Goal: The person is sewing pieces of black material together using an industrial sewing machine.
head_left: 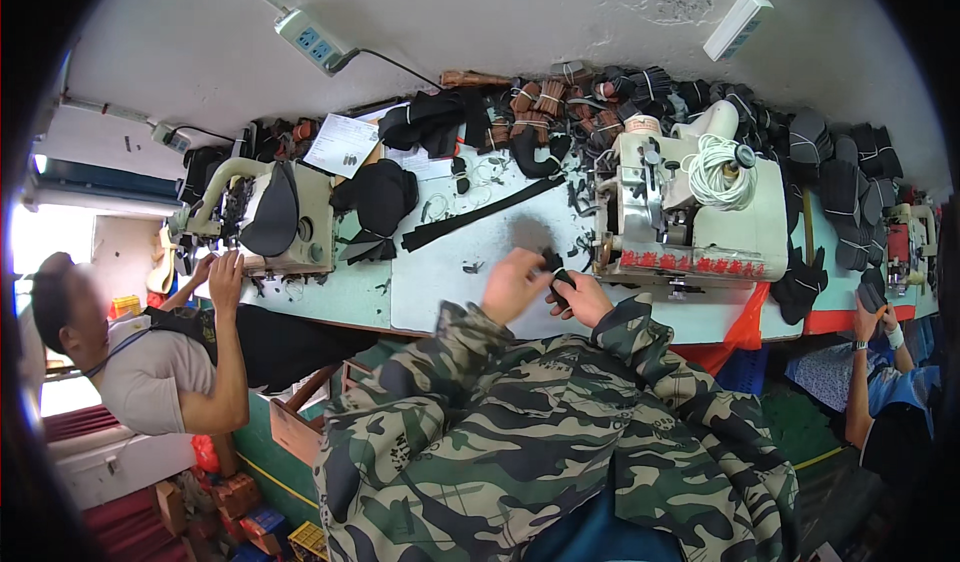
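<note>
Right hand (pixel 588 301): gripping a black bundle (pixel 566 281)
Left hand (pixel 514 287): blurred beside it, can't tell if closed
Right machine (pixel 735 230): red lettered strip (pixel 690 263)
Far-left paper (pixel 343 146): printed

Pale worktable (pixel 432 297), sewing machines (pixel 745 237), black strip (pixel 482 214), dark bundles (pixel 382 194), papers (pixel 343 142)

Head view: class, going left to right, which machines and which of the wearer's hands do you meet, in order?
Cream machine, left hand, right hand, coil-topped machine, red-fronted machine.
</note>
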### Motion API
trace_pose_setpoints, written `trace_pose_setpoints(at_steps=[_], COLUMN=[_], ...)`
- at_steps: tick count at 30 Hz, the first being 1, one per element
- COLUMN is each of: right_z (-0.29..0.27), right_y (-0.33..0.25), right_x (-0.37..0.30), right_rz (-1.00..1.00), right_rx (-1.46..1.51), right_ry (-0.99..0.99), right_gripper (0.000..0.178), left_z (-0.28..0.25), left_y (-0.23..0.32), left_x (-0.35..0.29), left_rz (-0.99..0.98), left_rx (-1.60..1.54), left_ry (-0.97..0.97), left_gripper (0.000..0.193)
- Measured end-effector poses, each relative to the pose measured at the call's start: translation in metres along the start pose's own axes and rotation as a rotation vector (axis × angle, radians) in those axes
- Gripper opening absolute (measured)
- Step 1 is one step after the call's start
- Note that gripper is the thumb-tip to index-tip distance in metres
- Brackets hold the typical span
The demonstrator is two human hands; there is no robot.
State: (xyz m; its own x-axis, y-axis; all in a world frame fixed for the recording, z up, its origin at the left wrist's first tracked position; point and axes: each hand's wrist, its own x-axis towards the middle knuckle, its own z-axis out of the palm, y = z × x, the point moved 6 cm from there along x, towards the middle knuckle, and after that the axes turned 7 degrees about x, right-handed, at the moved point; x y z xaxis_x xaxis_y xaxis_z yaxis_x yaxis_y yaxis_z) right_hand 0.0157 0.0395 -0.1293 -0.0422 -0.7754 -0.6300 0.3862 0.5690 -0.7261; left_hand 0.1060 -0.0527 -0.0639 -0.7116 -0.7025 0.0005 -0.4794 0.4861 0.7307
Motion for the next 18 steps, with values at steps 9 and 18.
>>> trace_pose_setpoints(at_steps=[9,18], right_z=[0.024,0.006], right_y=[-0.026,-0.029], right_x=[-0.01,-0.014], right_rz=[-0.156,-0.191], right_rx=[-0.308,-0.257], right_ry=[-0.035,0.14], right_gripper=[0.02,0.022], left_z=[0.001,-0.052], left_y=[-0.041,-0.092], left_x=[0.007,0.039], left_rz=[-0.164,-0.57], left_rx=[0.129,-0.125], left_ry=[0.152,0.17], left_gripper=[0.011,0.023])
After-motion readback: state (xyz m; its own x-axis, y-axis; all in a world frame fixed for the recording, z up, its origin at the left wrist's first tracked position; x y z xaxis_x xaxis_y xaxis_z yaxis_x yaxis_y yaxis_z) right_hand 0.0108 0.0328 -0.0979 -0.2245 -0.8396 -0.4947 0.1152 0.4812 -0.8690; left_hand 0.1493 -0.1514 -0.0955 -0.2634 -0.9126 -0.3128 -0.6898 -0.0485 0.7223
